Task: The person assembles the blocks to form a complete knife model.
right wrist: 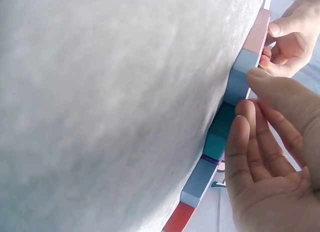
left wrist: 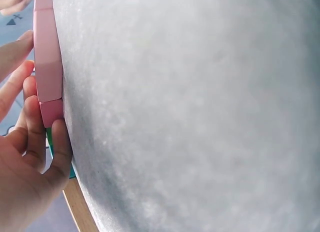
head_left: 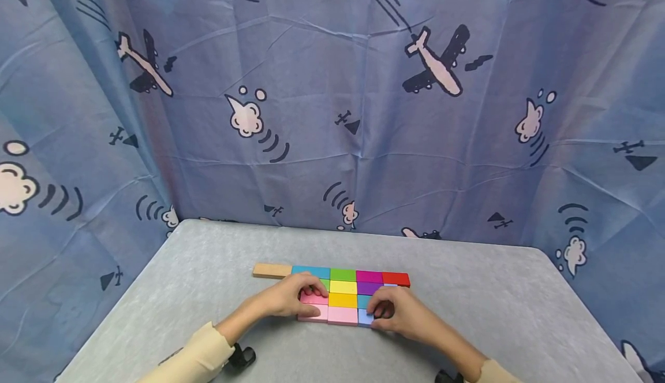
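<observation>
Flat coloured blocks lie edge to edge in rows on the table. My left hand is at the left side, its bent fingers touching the pink block and its thumb on the light pink block. At the other side, my right hand has its thumb and fingertips against the light blue block and, behind it, the teal block. Between the hands lie another light pink block, an orange-yellow block and a yellow block. Fingers partly cover the outer blocks.
The back row holds a natural wood block, jutting out left, then blue, green, magenta and red blocks. A purple block lies before the magenta one. A patterned curtain hangs behind the grey table.
</observation>
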The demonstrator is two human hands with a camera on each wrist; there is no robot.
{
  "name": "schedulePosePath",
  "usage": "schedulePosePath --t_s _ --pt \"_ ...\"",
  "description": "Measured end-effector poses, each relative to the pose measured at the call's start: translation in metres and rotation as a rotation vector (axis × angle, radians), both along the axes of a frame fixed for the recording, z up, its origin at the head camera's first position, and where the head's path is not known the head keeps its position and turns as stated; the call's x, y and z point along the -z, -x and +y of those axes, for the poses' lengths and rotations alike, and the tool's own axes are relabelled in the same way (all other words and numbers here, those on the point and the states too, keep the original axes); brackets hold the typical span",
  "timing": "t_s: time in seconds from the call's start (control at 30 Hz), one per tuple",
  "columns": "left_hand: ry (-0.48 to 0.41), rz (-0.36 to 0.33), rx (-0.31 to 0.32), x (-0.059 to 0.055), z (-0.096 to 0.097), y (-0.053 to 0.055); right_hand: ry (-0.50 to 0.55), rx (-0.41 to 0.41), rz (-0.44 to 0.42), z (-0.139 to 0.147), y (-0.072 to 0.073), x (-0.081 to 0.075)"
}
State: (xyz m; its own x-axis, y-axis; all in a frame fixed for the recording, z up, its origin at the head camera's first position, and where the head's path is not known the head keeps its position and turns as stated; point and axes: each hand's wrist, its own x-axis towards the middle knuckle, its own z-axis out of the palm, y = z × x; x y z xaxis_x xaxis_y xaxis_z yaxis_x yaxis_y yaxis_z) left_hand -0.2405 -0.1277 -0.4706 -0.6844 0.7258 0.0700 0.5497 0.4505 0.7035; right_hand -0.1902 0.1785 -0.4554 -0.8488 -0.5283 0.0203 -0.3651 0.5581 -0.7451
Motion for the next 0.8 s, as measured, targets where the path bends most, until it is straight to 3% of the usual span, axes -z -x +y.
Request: schedulePosePath --t_s 0.43,0.63,0.8 --pt "-0.005 0.006 0.009 0.000 0.000 0.001 -0.017 0.003 -0.002 -0.005 0.000 -0.002" --pt "-0.012 0.016 0.015 -0.002 -0.002 -0.003 0.043 -0.032 0.001 0.002 0.000 -0.002" --pt "-0.032 0.101 -0.021 -0.003 -0.007 -0.010 0.091 -0.042 0.028 0.024 -0.004 -0.007"
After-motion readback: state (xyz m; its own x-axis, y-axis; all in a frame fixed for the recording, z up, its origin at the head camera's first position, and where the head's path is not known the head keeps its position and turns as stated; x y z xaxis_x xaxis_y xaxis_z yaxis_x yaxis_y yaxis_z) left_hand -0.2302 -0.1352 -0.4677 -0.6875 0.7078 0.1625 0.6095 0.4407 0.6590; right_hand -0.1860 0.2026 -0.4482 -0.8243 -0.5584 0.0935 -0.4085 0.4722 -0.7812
